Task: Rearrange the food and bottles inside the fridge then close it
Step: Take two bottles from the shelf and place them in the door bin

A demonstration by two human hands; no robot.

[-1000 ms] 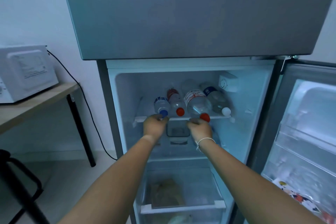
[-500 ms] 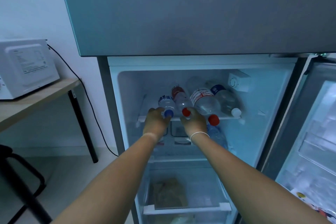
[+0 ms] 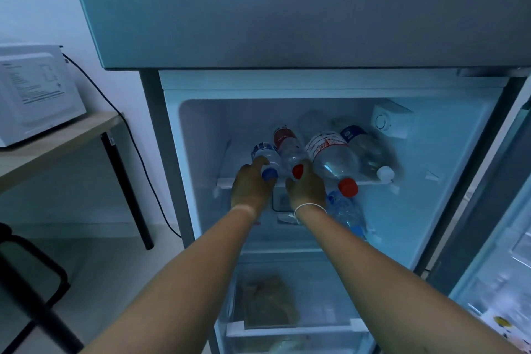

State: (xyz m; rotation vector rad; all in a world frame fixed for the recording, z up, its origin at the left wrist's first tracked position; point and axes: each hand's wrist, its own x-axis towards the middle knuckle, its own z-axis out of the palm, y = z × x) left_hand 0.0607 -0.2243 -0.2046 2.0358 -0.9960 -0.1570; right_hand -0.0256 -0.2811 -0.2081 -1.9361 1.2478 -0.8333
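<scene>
The fridge (image 3: 448, 210) stands open with several plastic bottles lying on its top shelf (image 3: 370, 182), caps toward me. My left hand (image 3: 250, 187) curls around the neck of the small blue-capped bottle (image 3: 265, 154) at the left. Beside it, my right hand (image 3: 307, 188) holds the neck of the red-capped, red-labelled bottle (image 3: 288, 149). To the right lie a larger red-capped bottle (image 3: 333, 156) and a white-capped bottle (image 3: 366, 149). Another bottle (image 3: 346, 213) with a blue label lies on the level below. A bag of food (image 3: 268, 300) sits in the bottom drawer.
The fridge door (image 3: 500, 253) hangs open at the right with a printed packet (image 3: 501, 325) in its lower bin. A white microwave (image 3: 34, 95) stands on a wooden table (image 3: 71, 135) at the left, its cable trailing down the wall. A black chair (image 3: 31, 290) is at the lower left.
Both hands have risen from the shelf's front edge onto the bottle necks. The view has drawn closer to the fridge and shifted left.
</scene>
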